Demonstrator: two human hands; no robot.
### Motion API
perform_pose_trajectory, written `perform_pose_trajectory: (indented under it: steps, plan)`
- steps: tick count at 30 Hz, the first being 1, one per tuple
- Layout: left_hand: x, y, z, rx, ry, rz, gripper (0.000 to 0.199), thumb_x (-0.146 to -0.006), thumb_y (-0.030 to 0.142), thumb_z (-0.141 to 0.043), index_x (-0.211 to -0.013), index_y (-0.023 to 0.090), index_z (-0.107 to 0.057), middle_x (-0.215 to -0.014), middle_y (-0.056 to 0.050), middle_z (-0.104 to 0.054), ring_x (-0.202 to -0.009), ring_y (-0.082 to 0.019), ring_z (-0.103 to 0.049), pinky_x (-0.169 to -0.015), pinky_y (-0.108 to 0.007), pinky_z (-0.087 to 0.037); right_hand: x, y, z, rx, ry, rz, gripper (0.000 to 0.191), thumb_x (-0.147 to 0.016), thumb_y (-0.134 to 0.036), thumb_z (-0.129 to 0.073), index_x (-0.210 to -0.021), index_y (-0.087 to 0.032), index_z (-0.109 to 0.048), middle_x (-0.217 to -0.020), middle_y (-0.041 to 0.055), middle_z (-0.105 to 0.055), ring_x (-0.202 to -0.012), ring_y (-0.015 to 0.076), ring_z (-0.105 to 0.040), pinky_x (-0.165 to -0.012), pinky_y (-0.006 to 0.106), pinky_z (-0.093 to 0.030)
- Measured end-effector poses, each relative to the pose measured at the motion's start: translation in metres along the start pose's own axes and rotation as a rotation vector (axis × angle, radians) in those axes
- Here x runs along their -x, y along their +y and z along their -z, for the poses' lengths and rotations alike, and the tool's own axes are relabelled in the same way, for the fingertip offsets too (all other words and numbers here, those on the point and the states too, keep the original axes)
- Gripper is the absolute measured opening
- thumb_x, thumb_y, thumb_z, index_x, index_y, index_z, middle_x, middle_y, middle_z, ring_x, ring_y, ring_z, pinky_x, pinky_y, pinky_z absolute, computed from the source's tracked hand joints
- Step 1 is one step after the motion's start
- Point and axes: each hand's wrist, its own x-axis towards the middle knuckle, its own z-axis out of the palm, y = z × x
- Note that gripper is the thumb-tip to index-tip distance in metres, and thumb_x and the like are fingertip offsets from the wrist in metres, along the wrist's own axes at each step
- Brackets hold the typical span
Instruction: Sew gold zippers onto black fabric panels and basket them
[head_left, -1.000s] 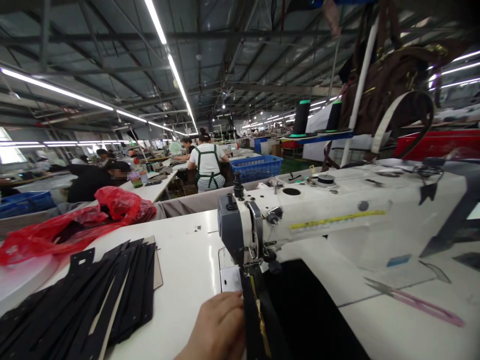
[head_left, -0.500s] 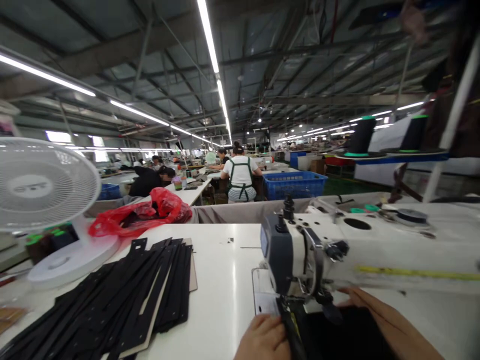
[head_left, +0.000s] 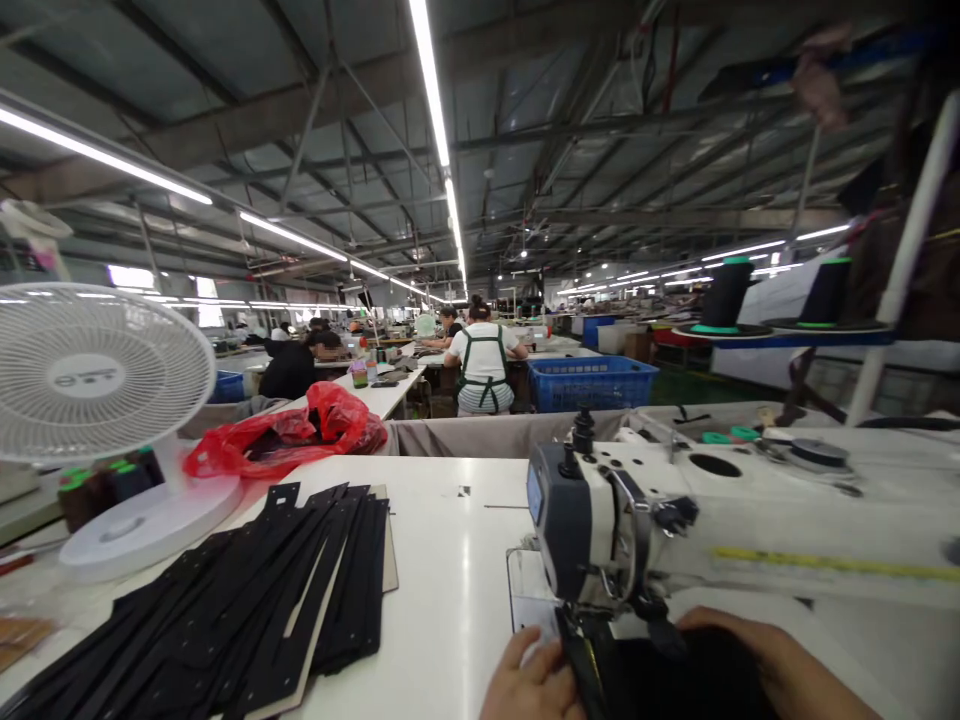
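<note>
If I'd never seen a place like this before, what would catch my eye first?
Probably the bright red plastic bag on the left, between the white fan and the far side of the table, with a fanned heap of black strips nearer you. Then, at lower right, the big pale sewing machine, with the left hand and right hand at black material by it.

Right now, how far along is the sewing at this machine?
Looks done: the black fabric is set at the sewing machine. In hand: that fabric, with the left hand at its left edge and the right hand at its right. Left: probably stitching, as no finished seam is clear; whether the piled black strips await work, I cannot tell.
</note>
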Motion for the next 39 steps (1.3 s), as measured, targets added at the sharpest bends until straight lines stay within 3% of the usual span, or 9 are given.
perform_pose_trajectory:
  steps: [4,7,10,14,18,21,28,34,39]
  plan:
    - [-0.014,0.008,0.038,0.131,-0.083,0.048,0.011,-0.082,0.018,-0.053,-0.085,0.023,-0.063,-0.096,0.001,-0.069,-0.102,-0.018,-0.060,-0.100,-0.038,-0.038,0.003,-0.014,0.010,0.174,0.034,0.054,0.024,-0.076,-0.021,-0.042,-0.081,-0.017,-0.065,-0.079,0.0051,-0.068,-0.078,0.0225,-0.064,-0.072,0.034,-0.050]
    - [-0.032,0.013,0.070,0.233,-0.245,0.141,0.029,-0.076,0.022,-0.056,-0.104,0.022,-0.061,-0.107,-0.004,-0.066,-0.110,-0.026,-0.055,-0.100,-0.049,-0.036,0.008,-0.021,0.016,0.245,0.064,-0.026,0.041,-0.090,-0.032,-0.027,-0.080,-0.016,-0.064,-0.077,0.0043,-0.066,-0.075,0.0191,-0.063,-0.070,0.032,-0.050]
    - [-0.042,0.013,0.085,0.266,-0.371,0.160,0.039,-0.072,0.015,-0.053,-0.109,0.024,-0.059,-0.114,-0.005,-0.063,-0.117,-0.028,-0.049,-0.100,-0.053,-0.035,0.013,-0.025,0.014,0.372,0.130,-0.114,0.050,-0.096,-0.037,-0.021,-0.075,-0.016,-0.062,-0.077,0.0041,-0.064,-0.076,0.0172,-0.061,-0.073,0.031,-0.048]
    - [-0.039,0.010,0.082,0.243,-0.366,0.133,0.044,-0.070,0.009,-0.048,-0.109,0.025,-0.060,-0.119,-0.003,-0.060,-0.120,-0.027,-0.047,-0.101,-0.053,-0.034,0.010,-0.021,0.004,0.635,0.216,-0.130,0.022,-0.086,-0.031,-0.054,-0.072,-0.016,-0.060,-0.091,0.0068,-0.060,-0.091,0.0208,-0.055,-0.082,0.035,-0.042]
    - [-0.040,0.008,0.080,0.237,-0.344,0.109,0.040,-0.074,0.012,-0.047,-0.109,0.025,-0.058,-0.120,-0.002,-0.060,-0.117,-0.027,-0.050,-0.099,-0.053,-0.038,0.003,-0.023,0.000,0.821,0.209,-0.132,0.014,-0.085,-0.022,-0.056,-0.074,-0.014,-0.061,-0.078,0.0084,-0.060,-0.082,0.0252,-0.056,-0.075,0.040,-0.043]
    - [-0.043,0.010,0.082,0.244,-0.321,0.138,0.039,-0.071,0.013,-0.049,-0.108,0.024,-0.057,-0.116,-0.003,-0.062,-0.112,-0.029,-0.054,-0.094,-0.054,-0.042,0.003,-0.041,-0.010,0.900,0.248,-0.086,0.010,-0.084,-0.010,-0.051,-0.088,-0.008,-0.060,-0.092,0.0181,-0.060,-0.092,0.0324,-0.054,-0.079,0.049,-0.041]
    - [-0.027,0.009,0.069,0.188,-0.169,0.247,0.036,-0.065,0.012,-0.048,-0.100,0.016,-0.051,-0.103,-0.013,-0.061,-0.097,-0.026,-0.060,-0.081,-0.040,-0.053,0.023,-0.071,-0.061,0.605,0.100,0.332,0.029,-0.088,-0.012,-0.043,-0.114,-0.008,-0.056,-0.118,0.0136,-0.057,-0.115,0.0215,-0.048,-0.101,0.033,-0.038]
    - [-0.020,-0.009,0.056,0.118,-0.138,-0.156,0.043,-0.071,0.011,-0.044,-0.112,0.017,-0.055,-0.110,-0.010,-0.063,-0.103,-0.022,-0.060,-0.090,-0.034,-0.050,0.024,-0.060,-0.064,0.499,0.006,0.279,0.038,-0.089,-0.013,-0.039,-0.123,-0.001,-0.050,-0.126,0.0177,-0.052,-0.123,0.0222,-0.041,-0.108,0.032,-0.029]
    - [-0.024,-0.010,0.057,0.107,-0.205,-0.214,0.035,-0.075,0.008,-0.044,-0.105,0.015,-0.061,-0.107,-0.009,-0.066,-0.102,-0.020,-0.061,-0.092,-0.030,-0.049,0.020,-0.058,-0.056,0.509,-0.039,0.335,0.038,-0.089,-0.014,-0.040,-0.121,0.001,-0.051,-0.124,0.0202,-0.053,-0.120,0.0237,-0.044,-0.107,0.033,-0.031]
